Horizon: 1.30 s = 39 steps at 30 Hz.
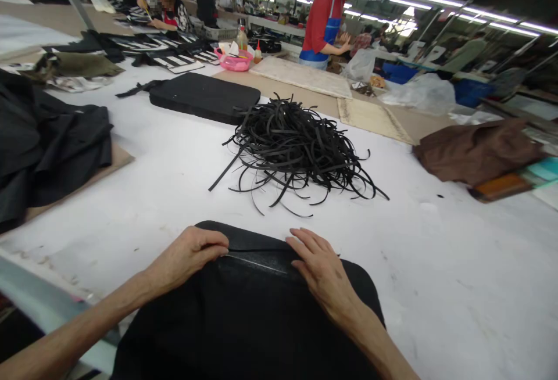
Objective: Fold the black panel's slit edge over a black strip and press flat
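A black fabric panel with rounded corners (261, 322) lies at the near edge of the table. Across its upper part runs a narrow black strip (257, 250), stretched between my two hands. My left hand (192, 255) pinches the strip's left end, thumb against fingers. The fingers of my right hand (320, 264) are spread and rest on the panel at the strip's right end. Just below the strip a thin pale line (257, 265) shows on the panel. Beyond my hands a tangled pile of black strips (300, 142) lies on the table.
On the white tabletop (440, 287), a stack of black panels (204, 95) sits behind the pile. Dark cloth (52, 142) is at left, brown cloth (479, 150) at right. A pink basket (235, 61) stands farther back. A person in a blue apron (325, 25) stands across the table.
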Each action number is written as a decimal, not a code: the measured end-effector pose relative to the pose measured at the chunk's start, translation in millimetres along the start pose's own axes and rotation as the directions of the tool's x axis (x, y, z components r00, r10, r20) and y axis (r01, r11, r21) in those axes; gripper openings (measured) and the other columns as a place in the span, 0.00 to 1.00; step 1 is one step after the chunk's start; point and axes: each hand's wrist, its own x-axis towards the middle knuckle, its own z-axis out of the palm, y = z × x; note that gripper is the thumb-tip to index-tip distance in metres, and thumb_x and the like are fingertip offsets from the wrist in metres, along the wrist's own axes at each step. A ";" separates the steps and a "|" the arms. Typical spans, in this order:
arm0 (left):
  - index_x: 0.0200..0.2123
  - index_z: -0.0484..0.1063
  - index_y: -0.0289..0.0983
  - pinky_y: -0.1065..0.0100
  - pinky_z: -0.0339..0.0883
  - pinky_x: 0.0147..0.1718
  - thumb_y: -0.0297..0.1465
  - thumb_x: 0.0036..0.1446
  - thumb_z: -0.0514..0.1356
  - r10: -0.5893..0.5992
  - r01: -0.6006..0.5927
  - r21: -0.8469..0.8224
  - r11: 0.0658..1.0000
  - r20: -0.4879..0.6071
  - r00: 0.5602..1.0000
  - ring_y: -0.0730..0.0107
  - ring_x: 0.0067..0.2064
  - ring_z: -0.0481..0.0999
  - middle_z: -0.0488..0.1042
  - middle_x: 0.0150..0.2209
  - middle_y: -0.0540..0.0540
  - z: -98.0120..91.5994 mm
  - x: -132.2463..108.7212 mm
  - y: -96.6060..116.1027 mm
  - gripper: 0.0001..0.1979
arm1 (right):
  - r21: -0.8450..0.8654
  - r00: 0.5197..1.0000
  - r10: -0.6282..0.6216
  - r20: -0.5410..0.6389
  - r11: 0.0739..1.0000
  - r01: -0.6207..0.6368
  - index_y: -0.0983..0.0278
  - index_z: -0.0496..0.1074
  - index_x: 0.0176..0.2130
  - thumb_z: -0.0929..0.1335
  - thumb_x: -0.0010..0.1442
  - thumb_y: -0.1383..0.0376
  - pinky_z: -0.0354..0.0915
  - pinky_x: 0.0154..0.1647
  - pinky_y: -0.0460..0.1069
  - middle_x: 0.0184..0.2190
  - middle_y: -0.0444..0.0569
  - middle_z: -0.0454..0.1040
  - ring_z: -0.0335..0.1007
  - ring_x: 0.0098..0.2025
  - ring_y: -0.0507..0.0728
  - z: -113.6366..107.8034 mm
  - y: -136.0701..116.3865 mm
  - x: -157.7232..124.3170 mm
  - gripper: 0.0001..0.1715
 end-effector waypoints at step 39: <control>0.22 0.66 0.36 0.77 0.52 0.11 0.28 0.44 0.53 -0.325 0.317 -0.079 0.945 -0.117 0.939 0.75 0.14 0.64 0.64 0.14 0.54 4.5 12.5 -13.3 0.03 | 0.491 0.552 0.758 0.348 0.354 -0.796 0.63 0.73 0.31 0.67 0.44 0.42 0.56 0.19 0.46 0.18 0.44 0.65 0.58 0.21 0.53 12.4 69.5 -84.6 0.28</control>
